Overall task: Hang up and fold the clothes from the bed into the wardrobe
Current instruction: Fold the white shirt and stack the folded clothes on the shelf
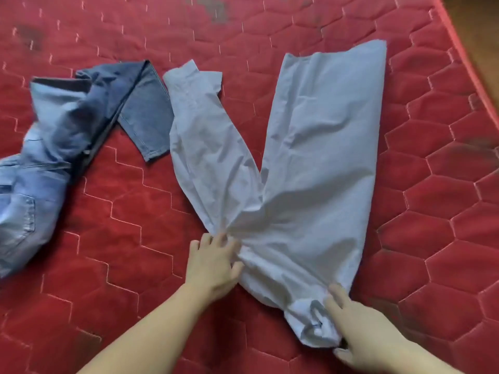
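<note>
Mattress (270, 25): deep red, quilted in a hexagon pattern, stitch lines pale pink to white. Several dark, dull blotches on the red, notably near the top centre and upper left. Raised edge band at right: lighter, coral red.

Shirt (318, 147): very pale blue-grey, plain, no print visible; whiter at the near end.

Jeans (67, 125): blue denim, faded light blue in places, darker indigo on the folded leg, with lighter seam stitching.

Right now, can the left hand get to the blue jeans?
Probably yes. The left hand rests on the pale shirt, and only bare red mattress lies between it and the jeans.
</note>
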Action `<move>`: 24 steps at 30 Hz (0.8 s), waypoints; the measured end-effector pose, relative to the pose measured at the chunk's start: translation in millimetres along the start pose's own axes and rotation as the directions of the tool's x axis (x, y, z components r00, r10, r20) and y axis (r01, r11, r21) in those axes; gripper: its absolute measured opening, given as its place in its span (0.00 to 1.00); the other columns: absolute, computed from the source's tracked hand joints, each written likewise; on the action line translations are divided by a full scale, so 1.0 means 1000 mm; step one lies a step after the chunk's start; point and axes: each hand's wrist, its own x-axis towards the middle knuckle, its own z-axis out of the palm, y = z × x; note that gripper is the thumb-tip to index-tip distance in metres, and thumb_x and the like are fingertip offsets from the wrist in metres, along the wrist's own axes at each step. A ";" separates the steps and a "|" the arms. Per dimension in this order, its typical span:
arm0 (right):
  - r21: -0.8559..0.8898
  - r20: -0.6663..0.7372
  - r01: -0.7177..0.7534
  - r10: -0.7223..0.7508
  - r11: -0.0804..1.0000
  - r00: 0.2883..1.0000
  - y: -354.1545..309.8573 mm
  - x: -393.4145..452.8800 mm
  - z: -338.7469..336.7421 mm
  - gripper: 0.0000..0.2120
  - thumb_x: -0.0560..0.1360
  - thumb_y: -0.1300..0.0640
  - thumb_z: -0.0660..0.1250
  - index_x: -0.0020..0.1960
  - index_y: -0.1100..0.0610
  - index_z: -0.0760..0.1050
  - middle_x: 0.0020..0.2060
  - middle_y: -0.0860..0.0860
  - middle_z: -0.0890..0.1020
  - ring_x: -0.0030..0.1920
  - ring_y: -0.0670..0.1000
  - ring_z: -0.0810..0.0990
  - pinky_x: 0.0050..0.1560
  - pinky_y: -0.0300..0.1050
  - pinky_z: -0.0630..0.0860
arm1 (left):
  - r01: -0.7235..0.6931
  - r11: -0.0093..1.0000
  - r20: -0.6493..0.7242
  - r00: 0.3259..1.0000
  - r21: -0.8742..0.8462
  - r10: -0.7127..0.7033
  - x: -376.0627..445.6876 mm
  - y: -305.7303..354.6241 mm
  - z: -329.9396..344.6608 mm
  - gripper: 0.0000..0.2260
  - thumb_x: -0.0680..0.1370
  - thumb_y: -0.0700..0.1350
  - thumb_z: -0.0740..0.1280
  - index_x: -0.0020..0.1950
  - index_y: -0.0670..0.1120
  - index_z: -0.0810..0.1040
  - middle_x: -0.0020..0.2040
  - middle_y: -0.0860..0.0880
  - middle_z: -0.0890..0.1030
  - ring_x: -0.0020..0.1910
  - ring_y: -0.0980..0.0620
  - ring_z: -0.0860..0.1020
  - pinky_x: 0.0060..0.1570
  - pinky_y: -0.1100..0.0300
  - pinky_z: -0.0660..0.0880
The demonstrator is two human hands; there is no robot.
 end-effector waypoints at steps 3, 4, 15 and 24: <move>0.202 0.049 0.041 -0.052 0.979 0.997 0.012 0.013 -0.034 0.21 0.67 0.41 0.67 0.58 0.45 0.69 0.59 0.42 0.70 0.49 0.50 0.80 0.48 0.46 0.76 | -0.098 0.988 -0.217 0.974 -0.118 0.071 0.019 0.020 -0.008 0.21 0.69 0.58 0.57 0.55 0.52 0.79 0.53 0.51 0.78 0.51 0.45 0.75 0.51 0.50 0.67; 0.268 -0.040 0.051 -0.041 0.962 0.998 0.016 0.022 -0.049 0.17 0.69 0.43 0.67 0.56 0.44 0.71 0.56 0.41 0.74 0.50 0.47 0.79 0.51 0.44 0.76 | -0.151 0.976 -0.273 0.956 -0.159 0.104 0.030 0.029 -0.016 0.21 0.68 0.57 0.58 0.55 0.51 0.79 0.53 0.51 0.78 0.52 0.45 0.76 0.51 0.50 0.67; 0.056 -0.692 -0.097 0.109 0.994 0.714 0.039 0.115 -0.119 0.33 0.73 0.38 0.54 0.73 0.52 0.66 0.74 0.58 0.66 0.73 0.61 0.65 0.66 0.60 0.67 | 0.119 0.660 -0.053 0.970 -0.742 -0.235 0.167 0.081 -0.072 0.23 0.78 0.55 0.65 0.69 0.46 0.69 0.63 0.45 0.75 0.62 0.45 0.74 0.58 0.55 0.70; -0.067 -0.638 -0.164 0.084 0.984 0.765 0.062 0.163 -0.122 0.33 0.74 0.34 0.52 0.75 0.49 0.64 0.74 0.59 0.66 0.73 0.62 0.63 0.67 0.63 0.55 | 0.091 0.538 0.042 0.994 -0.838 -0.103 0.208 0.076 -0.077 0.07 0.76 0.54 0.68 0.44 0.52 0.82 0.39 0.54 0.82 0.36 0.56 0.78 0.33 0.62 0.71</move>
